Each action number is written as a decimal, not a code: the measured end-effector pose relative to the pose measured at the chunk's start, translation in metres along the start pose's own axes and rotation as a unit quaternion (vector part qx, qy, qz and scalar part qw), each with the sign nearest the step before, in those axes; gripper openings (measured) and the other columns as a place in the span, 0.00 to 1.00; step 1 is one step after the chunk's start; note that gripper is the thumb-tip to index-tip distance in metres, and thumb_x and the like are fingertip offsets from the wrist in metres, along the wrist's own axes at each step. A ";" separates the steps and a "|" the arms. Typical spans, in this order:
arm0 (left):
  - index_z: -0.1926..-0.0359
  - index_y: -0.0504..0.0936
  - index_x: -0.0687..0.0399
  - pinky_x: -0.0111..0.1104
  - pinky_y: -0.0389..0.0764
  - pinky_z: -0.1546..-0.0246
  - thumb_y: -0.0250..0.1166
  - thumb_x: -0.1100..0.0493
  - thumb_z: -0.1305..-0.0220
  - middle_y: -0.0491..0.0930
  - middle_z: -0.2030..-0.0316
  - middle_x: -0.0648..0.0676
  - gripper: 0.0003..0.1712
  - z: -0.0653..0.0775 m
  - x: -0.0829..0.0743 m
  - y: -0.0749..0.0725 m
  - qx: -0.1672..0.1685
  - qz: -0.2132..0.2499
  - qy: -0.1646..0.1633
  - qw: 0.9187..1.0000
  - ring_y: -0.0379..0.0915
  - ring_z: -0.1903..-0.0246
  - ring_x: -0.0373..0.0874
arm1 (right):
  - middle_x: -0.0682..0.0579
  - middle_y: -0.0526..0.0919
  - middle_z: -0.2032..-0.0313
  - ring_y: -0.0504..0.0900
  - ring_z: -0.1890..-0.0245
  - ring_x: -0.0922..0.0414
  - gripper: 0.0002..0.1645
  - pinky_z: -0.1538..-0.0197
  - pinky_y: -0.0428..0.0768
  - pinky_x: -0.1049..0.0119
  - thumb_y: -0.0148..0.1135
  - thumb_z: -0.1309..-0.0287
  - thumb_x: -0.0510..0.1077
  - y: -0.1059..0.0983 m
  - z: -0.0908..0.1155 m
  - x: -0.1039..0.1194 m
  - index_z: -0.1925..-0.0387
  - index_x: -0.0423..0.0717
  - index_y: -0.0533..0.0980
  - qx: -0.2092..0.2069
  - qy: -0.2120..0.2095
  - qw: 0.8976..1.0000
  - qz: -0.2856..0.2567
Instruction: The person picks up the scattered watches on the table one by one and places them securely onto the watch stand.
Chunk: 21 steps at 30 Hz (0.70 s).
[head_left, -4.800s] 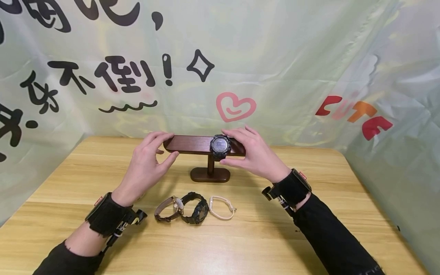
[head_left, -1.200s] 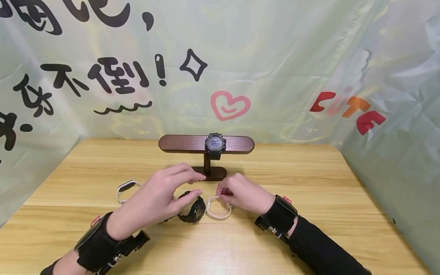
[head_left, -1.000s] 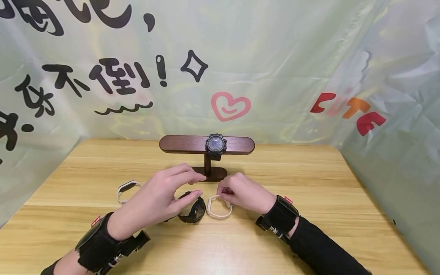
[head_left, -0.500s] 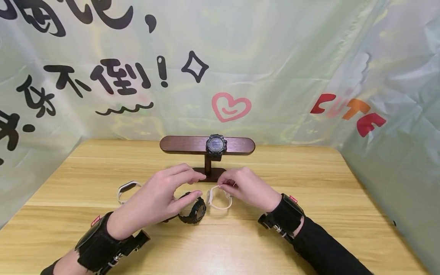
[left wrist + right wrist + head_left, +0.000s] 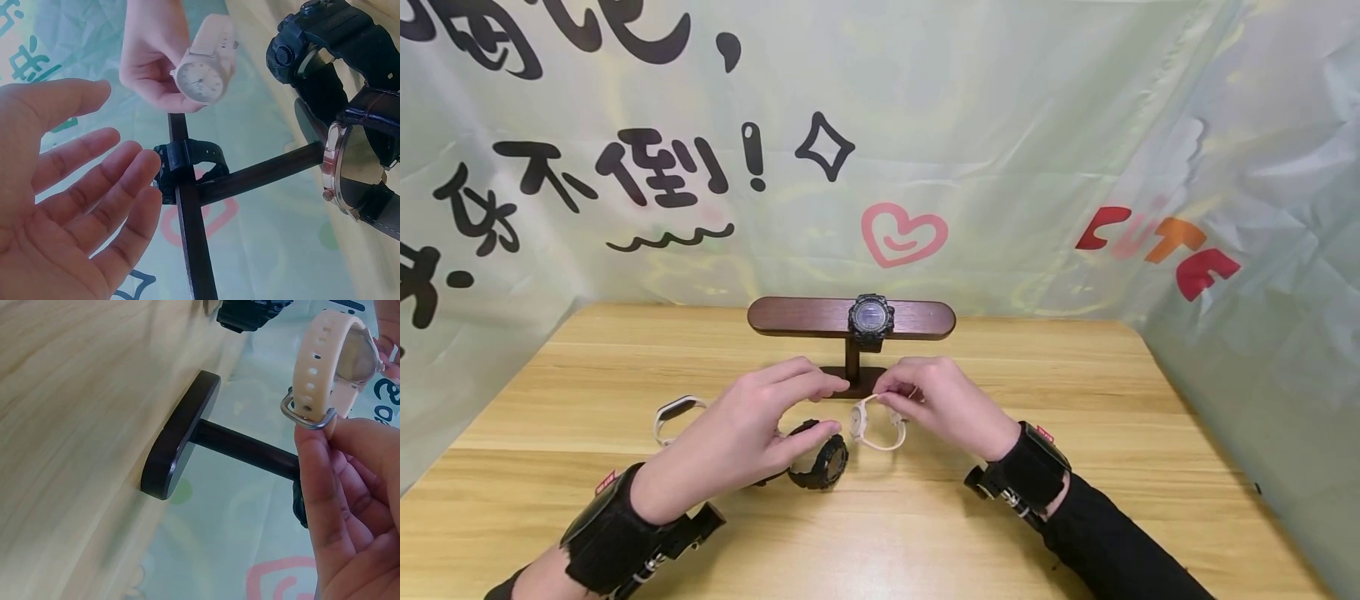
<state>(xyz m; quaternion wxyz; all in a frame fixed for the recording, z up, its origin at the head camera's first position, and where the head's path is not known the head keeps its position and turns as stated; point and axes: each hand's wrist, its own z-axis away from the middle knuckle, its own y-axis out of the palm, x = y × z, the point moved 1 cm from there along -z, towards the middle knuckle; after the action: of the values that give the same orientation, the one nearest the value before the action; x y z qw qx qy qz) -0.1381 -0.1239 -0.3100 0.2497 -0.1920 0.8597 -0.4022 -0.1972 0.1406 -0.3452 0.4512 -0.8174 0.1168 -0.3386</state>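
Observation:
My right hand (image 5: 951,408) pinches a pale pink wristwatch (image 5: 856,423) by its strap near the buckle, holding it above the table. Its round white dial (image 5: 201,82) shows in the left wrist view. My left hand (image 5: 741,429) hovers with loosely spread fingers, holding nothing, and partly covers a black digital watch (image 5: 829,462) and a brown-strapped watch (image 5: 337,175). Behind both hands stands a dark wooden T-shaped watch stand (image 5: 797,315). Another black digital watch (image 5: 871,318) is wrapped round its bar, a little right of the middle.
A white fitness band (image 5: 662,417) with a dark screen lies left of my left hand, partly hidden by it. The wooden table (image 5: 1060,517) runs back to a printed fabric backdrop (image 5: 1022,150). The stand's base (image 5: 181,437) sits close to my right hand.
Both hands have left the stand's bar since the earliest frame; the left came over the watches. My right hand took the pale pink watch by its strap and raised it toward the stand.

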 end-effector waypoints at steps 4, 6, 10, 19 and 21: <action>0.41 0.86 0.49 0.31 0.88 0.58 0.79 0.56 0.35 0.86 0.54 0.44 0.22 0.000 0.000 0.000 0.001 0.001 0.000 1.000 0.83 0.55 0.34 | 0.56 0.91 0.63 0.85 0.65 0.68 0.04 0.60 0.87 0.75 0.70 0.29 0.40 -0.003 0.000 0.003 0.57 0.47 0.88 -0.006 0.006 1.000 -0.007; 0.40 0.86 0.49 0.31 0.88 0.58 0.79 0.55 0.36 0.85 0.54 0.44 0.24 0.001 0.000 0.000 0.000 0.002 0.000 1.000 0.83 0.55 0.34 | 0.56 0.91 0.63 0.86 0.65 0.68 0.04 0.59 0.88 0.75 0.70 0.29 0.40 -0.005 0.000 0.004 0.57 0.47 0.88 -0.009 0.012 1.000 -0.011; 0.38 0.85 0.48 0.31 0.88 0.58 0.80 0.52 0.36 0.85 0.53 0.44 0.26 0.001 -0.001 0.000 0.001 0.007 -0.002 1.000 0.83 0.54 0.34 | 0.56 0.91 0.62 0.86 0.64 0.68 0.04 0.59 0.88 0.74 0.71 0.29 0.40 -0.007 0.001 0.005 0.57 0.48 0.88 -0.015 0.021 0.999 -0.020; 0.34 0.82 0.47 0.31 0.88 0.58 0.80 0.48 0.36 0.84 0.49 0.43 0.31 0.001 -0.002 0.000 0.007 0.018 -0.013 1.000 0.82 0.51 0.34 | 0.56 0.92 0.64 0.88 0.64 0.66 0.04 0.61 0.89 0.72 0.72 0.31 0.38 -0.010 0.002 0.006 0.56 0.46 0.89 -0.044 0.006 0.998 -0.040; 0.33 0.82 0.47 0.31 0.88 0.56 0.80 0.47 0.36 0.83 0.49 0.43 0.32 0.001 -0.002 0.000 0.008 0.020 -0.013 1.000 0.82 0.51 0.34 | 0.57 0.92 0.64 0.88 0.64 0.66 0.05 0.61 0.89 0.72 0.72 0.31 0.38 -0.011 0.002 0.007 0.56 0.47 0.89 -0.050 0.006 0.998 -0.047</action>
<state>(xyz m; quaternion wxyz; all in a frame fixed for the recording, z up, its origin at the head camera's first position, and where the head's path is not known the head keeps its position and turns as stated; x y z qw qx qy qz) -0.1363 -0.1236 -0.3097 0.2705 -0.1786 0.8567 -0.4013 -0.1921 0.1448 -0.3339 0.3927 -0.8412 0.0975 -0.3586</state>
